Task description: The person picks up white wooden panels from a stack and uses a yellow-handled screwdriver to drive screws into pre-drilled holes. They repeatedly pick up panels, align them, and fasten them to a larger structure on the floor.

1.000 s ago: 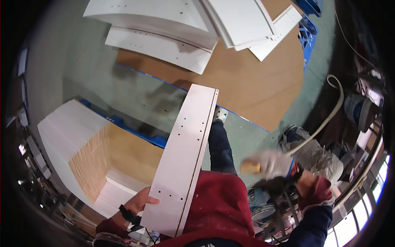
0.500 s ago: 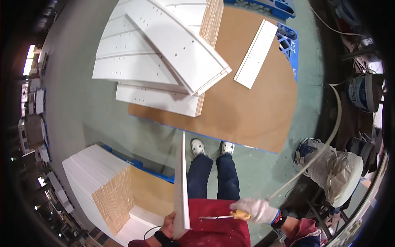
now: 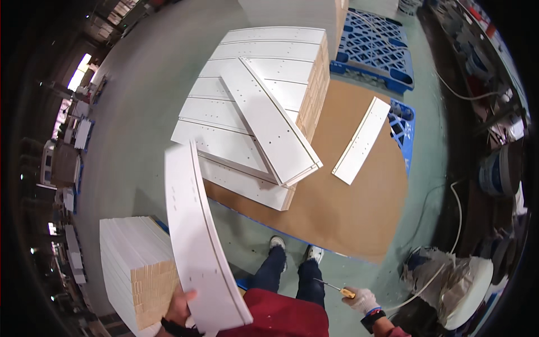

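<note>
Holds a long white board (image 3: 205, 247) in the bare left hand (image 3: 178, 305), off the near left edge of the brown sheet (image 3: 359, 224), pinching its lower left edge between the thumb, laid on the drilled face, and the fingers, mostly hidden behind. Grips the yellow handle of a thin tool (image 3: 347, 292) in the gloved right hand (image 3: 362, 300), with the fingers wrapped closely around it, on the near side of the brown sheet, pointing the metal shaft leftward and slightly toward that sheet. Wears a red apron (image 3: 281, 312) and stands in white shoes (image 3: 314, 254) just beside the near edge of the brown sheet. Faces a big stack of white boards (image 3: 269, 50) on the left part of the brown sheet, topped with boards laid askew (image 3: 275, 121). Has a lone white board (image 3: 361, 140) lying flat on the right part of the brown sheet, a blue pallet (image 3: 382, 48) beyond its far edge, a second stack (image 3: 135, 247) to its near left, and crumpled plastic (image 3: 443, 286) to its near right.
</note>
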Action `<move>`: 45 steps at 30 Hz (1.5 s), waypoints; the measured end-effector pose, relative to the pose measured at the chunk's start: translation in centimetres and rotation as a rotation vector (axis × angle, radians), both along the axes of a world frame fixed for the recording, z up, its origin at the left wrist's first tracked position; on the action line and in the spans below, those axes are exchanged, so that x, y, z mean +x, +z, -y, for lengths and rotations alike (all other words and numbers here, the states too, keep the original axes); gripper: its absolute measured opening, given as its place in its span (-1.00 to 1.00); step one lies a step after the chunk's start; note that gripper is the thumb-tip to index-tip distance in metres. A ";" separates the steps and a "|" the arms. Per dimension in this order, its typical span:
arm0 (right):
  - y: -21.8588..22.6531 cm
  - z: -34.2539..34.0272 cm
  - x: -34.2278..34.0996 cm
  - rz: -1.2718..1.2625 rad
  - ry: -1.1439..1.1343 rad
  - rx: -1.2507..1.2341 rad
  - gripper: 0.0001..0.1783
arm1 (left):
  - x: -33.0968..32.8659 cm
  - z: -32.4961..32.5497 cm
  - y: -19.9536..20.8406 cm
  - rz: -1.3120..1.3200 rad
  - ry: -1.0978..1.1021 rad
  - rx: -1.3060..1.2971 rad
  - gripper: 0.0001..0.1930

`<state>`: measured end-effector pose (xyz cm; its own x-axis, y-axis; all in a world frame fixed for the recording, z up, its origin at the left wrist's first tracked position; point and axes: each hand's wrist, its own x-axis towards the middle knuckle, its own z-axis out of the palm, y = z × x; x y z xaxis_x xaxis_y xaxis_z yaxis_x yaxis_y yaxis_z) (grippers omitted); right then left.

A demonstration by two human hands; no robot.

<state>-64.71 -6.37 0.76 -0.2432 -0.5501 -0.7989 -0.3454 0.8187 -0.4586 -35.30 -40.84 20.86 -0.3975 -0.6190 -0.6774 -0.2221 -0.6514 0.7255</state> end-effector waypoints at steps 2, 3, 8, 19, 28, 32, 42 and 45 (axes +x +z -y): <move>-0.3 0.6 0.3 -0.012 0.027 -0.025 -0.69 | -3.3 3.3 -1.6 -0.006 -0.005 -0.104 -0.38; -0.5 1.1 0.3 -0.019 0.038 -0.037 -0.69 | -5.6 4.9 -2.8 -0.029 -0.007 -0.157 -0.40; -1.5 1.7 -0.7 -0.046 0.068 -0.017 -0.62 | -18.9 11.6 -12.0 -0.286 -0.052 -0.236 -0.47; 0.9 5.3 0.4 -0.066 -0.110 0.133 -0.62 | -31.6 15.1 -22.2 -0.612 -0.058 -0.023 -0.51; -0.6 9.7 2.0 -0.048 -0.036 0.103 -0.68 | -30.0 21.4 -20.0 0.127 -0.549 -0.145 -0.59; -1.3 11.6 1.6 -0.045 -0.042 0.137 -0.66 | -24.2 23.1 -22.6 0.385 -0.284 -0.400 -0.55; -6.1 13.3 2.4 0.030 0.134 0.326 -0.65 | -14.5 14.7 -50.7 0.256 0.204 0.461 -0.21; -6.5 14.0 2.5 0.059 0.139 0.377 -0.65 | -16.5 13.1 -52.4 0.236 0.325 0.085 -0.49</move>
<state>-62.24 -20.42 -5.74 -0.1348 -0.2407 -0.9612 -0.4468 0.8806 -0.1578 -51.75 -53.97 -31.59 -0.0177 -0.6244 -0.7809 -0.1490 -0.7706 0.6196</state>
